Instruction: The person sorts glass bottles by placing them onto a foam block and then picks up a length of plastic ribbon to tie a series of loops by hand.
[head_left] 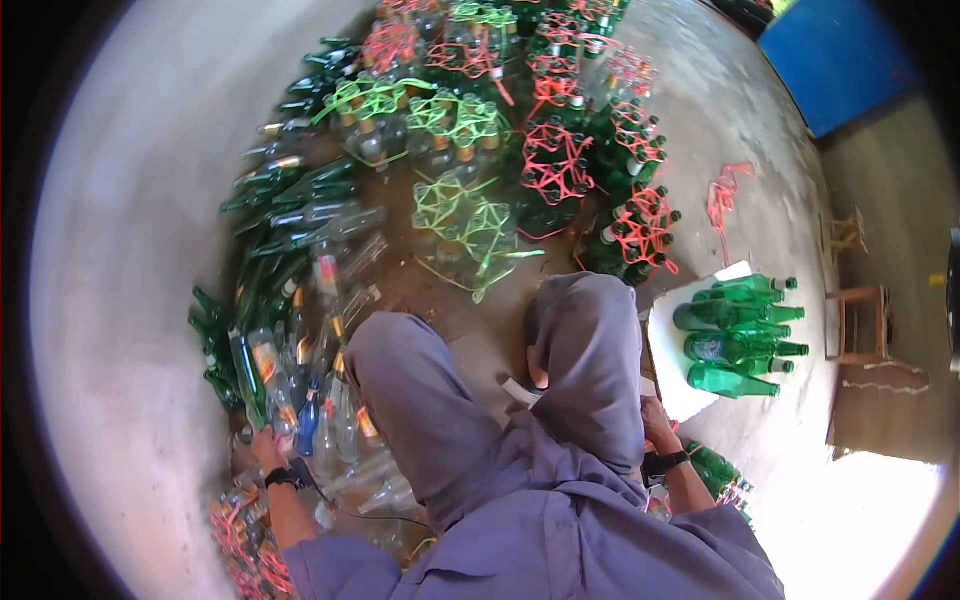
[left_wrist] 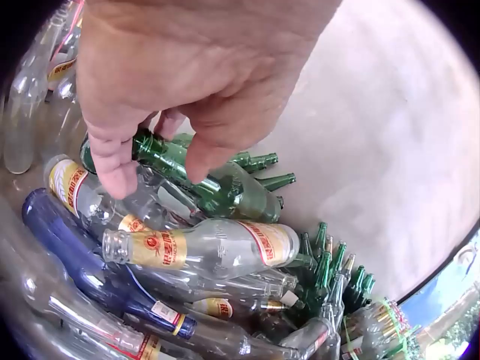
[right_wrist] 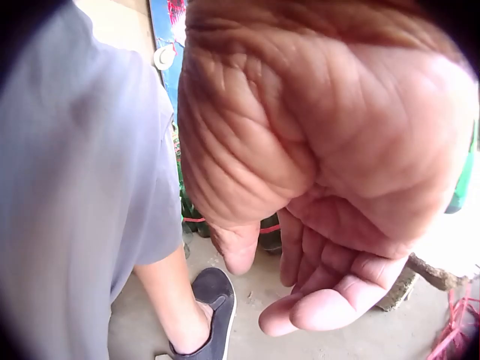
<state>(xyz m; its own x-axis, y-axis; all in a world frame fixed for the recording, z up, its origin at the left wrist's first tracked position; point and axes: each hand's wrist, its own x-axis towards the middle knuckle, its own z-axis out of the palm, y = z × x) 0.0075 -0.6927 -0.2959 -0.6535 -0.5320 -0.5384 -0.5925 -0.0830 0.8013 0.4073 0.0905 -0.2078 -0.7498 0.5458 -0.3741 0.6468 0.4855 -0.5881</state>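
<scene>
At the lower left, my left hand (head_left: 268, 450) reaches into the pile of loose bottles. Its fingers and thumb grip the neck of a green glass bottle (left_wrist: 240, 196), which lies slanted over others. Just below it in the left wrist view lie a clear bottle (left_wrist: 217, 247) with a gold label and a dark blue bottle (left_wrist: 105, 277). My right hand (right_wrist: 322, 172) hangs beside the right knee, fingers loosely bent and holding nothing. Beyond it, a white board (head_left: 680, 385) carries several green bottles (head_left: 740, 350) laid on their sides.
Bundles of bottles tied with green twine (head_left: 465, 225) and red twine (head_left: 555, 165) stand ahead on the floor. A loose red tangle of twine (head_left: 725, 200) lies at the right. Near the right wall is a wooden stool (head_left: 860, 325). More loose green bottles (head_left: 290, 215) line the left.
</scene>
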